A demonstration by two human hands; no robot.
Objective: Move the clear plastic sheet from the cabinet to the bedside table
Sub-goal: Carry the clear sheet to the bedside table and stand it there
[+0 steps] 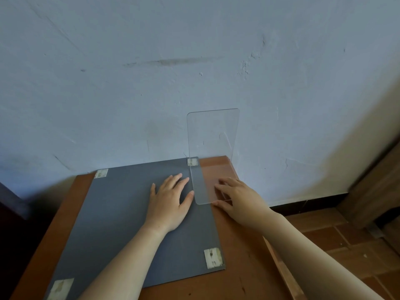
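Lying flat on a grey mat (pixel 121 213), the left hand (pixel 168 202) has its fingers spread and holds nothing; its thumb tip comes right up to the left edge of the clear plastic sheet (pixel 213 135). The sheet is bent into an L: one part stands upright near the pale blue wall (pixel 151 72), and the other part lies flat on the desk (pixel 244 256), partly over the right edge of the mat and partly over bare brown wood. The right hand (pixel 236 198) rests at the near right corner of that flat part, fingers extended and lying over the plastic, the thumb stretched along the wood just beside the sheet's near edge. Whether the hand is pressing down or pinching the edge cannot be told, since the fingers look loosely open and not curled around anything. The mat is fixed to the desk with pale tape patches (pixel 213 257) at its corners, one of them seen through the sheet at the far right corner. To the right of the desk, a reddish tiled floor (pixel 337 237) shows, with a dark skirting strip along the base of the wall.
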